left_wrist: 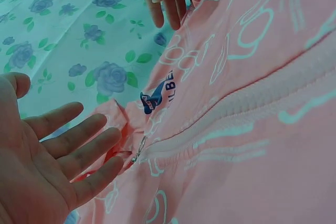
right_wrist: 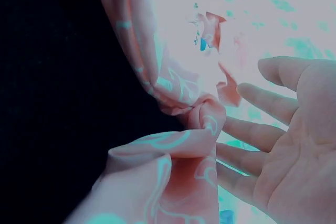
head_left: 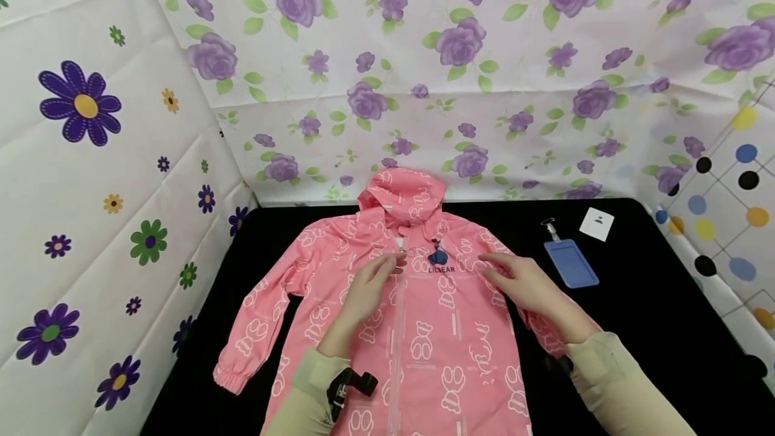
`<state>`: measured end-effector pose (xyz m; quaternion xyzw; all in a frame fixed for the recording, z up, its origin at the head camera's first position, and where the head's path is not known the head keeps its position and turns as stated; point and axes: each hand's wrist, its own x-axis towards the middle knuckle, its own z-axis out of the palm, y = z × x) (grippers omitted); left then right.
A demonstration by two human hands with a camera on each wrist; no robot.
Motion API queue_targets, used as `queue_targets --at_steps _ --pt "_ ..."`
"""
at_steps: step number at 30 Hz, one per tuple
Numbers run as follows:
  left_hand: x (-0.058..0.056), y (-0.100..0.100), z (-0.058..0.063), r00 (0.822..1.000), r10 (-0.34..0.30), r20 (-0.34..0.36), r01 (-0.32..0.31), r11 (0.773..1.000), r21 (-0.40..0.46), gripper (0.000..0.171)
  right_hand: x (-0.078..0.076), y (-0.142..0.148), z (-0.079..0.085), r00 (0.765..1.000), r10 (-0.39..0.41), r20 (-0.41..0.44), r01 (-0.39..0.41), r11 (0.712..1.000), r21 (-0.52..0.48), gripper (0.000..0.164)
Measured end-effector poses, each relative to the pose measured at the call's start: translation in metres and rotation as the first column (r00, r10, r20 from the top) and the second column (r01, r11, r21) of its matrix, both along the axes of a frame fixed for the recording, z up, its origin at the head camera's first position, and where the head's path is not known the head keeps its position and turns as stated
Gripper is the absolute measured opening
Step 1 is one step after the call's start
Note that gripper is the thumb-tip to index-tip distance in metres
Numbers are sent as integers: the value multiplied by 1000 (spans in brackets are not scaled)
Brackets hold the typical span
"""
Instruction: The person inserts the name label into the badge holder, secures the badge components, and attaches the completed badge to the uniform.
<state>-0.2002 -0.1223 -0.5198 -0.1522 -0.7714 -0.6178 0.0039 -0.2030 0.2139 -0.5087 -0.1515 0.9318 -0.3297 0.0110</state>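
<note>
A pink hooded jacket [head_left: 424, 328] with white bear outlines lies front up on the black table, its hood toward the back wall. Its zipper [left_wrist: 231, 111] runs up the middle, with a metal pull [left_wrist: 139, 149] near the collar. A dark blue figure [head_left: 438, 253] sits above lettering on the chest. Over the upper zipper is my left hand [head_left: 372, 281], fingers loosely extended and holding nothing. My right hand [head_left: 527, 281] hovers above the shoulder and sleeve on the right, also holding nothing; in the right wrist view its fingers [right_wrist: 252, 132] are spread beside the sleeve [right_wrist: 199, 150].
To the right of the jacket lies a blue badge holder [head_left: 572, 264] with a metal clip [head_left: 549, 226]. Behind it is a white card [head_left: 597, 224] with a small dark print. Flowered cloth walls [head_left: 424, 73] enclose the black table [head_left: 660, 301] at the back and sides.
</note>
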Motion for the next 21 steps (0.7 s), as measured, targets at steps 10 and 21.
queue_targets --at_steps 10,21 --pt "2 -2 4 1000 -16 17 15 999 41 39 -4 10 0 999 -4 42 6 999 -37 42" --pt "3 -2 7 997 -68 43 65 995 74 45 -5 42 8 996 -67 52 68 997 -27 41"
